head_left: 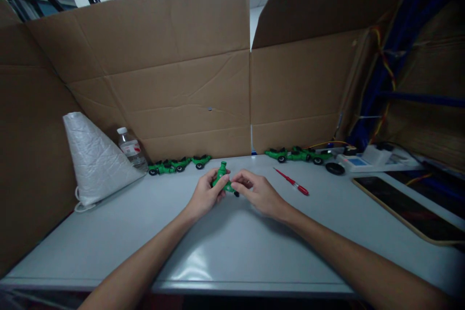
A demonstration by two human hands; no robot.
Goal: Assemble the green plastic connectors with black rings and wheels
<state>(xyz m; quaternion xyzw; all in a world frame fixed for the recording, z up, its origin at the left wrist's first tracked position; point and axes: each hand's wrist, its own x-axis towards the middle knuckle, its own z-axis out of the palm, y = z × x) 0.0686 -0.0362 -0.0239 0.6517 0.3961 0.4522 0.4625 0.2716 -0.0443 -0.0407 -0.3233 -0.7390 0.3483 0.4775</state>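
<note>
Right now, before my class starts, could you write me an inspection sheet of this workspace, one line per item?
Surface: grey table, glare near the front edge.
Things in hand: green toy piece; more green toys behind, left and right.
Clutter: bottle, silvery bag, red screwdriver, black ring, dark flat device.
Hands: left holds the piece; right has fingertips beside it, grip unclear.
Cables: red-and-yellow wires along the blue frame; white power strip at right.
Surroundings: cardboard walls; other people, nothing seen.
</note>
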